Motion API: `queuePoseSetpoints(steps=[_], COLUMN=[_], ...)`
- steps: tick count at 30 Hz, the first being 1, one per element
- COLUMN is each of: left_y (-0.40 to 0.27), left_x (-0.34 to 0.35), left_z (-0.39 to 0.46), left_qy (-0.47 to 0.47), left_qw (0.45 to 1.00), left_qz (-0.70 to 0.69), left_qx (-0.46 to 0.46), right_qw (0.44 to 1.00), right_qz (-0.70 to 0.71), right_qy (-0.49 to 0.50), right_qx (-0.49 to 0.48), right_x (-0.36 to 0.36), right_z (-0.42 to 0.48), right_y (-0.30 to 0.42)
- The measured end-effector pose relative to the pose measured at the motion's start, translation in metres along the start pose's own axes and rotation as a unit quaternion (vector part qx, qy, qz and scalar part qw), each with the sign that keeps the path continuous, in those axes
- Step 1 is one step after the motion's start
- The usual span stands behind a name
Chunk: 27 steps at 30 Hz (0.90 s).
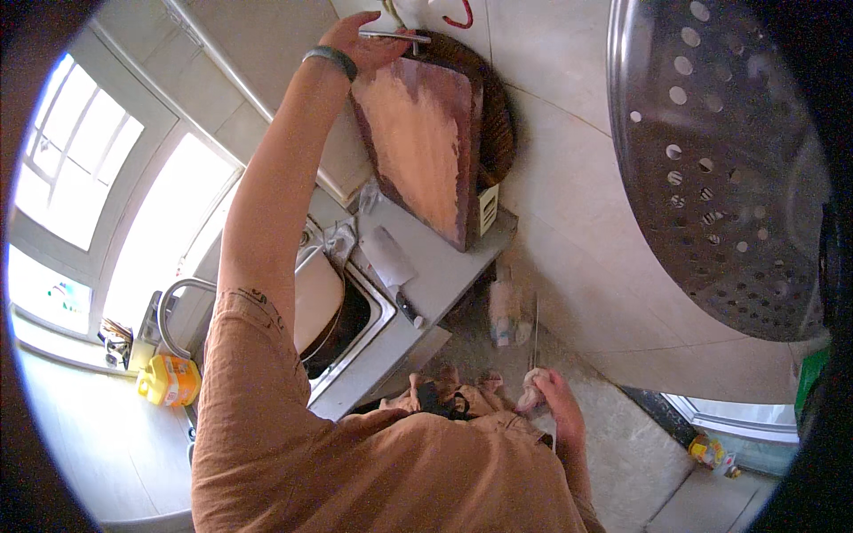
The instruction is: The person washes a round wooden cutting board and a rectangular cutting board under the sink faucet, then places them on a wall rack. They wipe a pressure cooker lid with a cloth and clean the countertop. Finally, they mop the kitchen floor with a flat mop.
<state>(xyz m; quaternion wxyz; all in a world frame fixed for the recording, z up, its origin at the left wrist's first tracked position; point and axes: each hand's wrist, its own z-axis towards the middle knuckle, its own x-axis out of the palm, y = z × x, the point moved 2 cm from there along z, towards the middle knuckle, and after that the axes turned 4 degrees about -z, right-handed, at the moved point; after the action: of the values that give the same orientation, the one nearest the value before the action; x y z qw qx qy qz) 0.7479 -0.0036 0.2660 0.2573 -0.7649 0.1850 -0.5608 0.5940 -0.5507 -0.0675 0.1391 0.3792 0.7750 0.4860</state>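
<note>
My left hand (370, 46), with a dark band at the wrist, reaches up to a short metal bar (393, 34) at the wall. Its fingers pass behind the bar and the thumb stands apart; whether they grip is unclear. Below it, a worn wooden cutting board (420, 140) leans upright on the counter. A kitchen cleaver (386, 256) with a black handle lies beside the sink. Down by my waist, my right hand (553, 386) holds a crumpled pale cloth (532, 393). A thin metal tool (535, 320), seen nearly edge-on, rises from that hand.
A sink (383, 310) holding a white basin (318, 283) lies left of the cleaver, with a curved faucet (166, 310) and a yellow jug (170, 380) beyond. A round dark woven piece (500, 113) stands behind the board. Large perforated metalware (666, 133) looms at right.
</note>
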Motion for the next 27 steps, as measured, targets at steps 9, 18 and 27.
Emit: queuePoseSetpoints(steps=[9, 18, 27], left_y=[-0.012, 0.003, 0.042], left_x=[-0.001, 0.003, -0.012], left_z=[0.013, 0.008, -0.065], left_qy=[-0.099, -0.013, -0.072], left_qw=[0.992, 0.999, 0.978], left_qz=[0.078, 0.048, 0.046], left_qx=[0.001, -0.012, 0.189], right_qw=[0.999, 0.999, 0.994], right_qz=[-0.035, -0.015, -0.046], right_qy=[-0.003, 0.025, 0.06], right_qx=[0.021, 0.014, 0.076], right_x=[-0.003, -0.006, 0.005], right_z=[0.005, 0.025, 0.034], right_y=[0.005, -0.008, 0.011])
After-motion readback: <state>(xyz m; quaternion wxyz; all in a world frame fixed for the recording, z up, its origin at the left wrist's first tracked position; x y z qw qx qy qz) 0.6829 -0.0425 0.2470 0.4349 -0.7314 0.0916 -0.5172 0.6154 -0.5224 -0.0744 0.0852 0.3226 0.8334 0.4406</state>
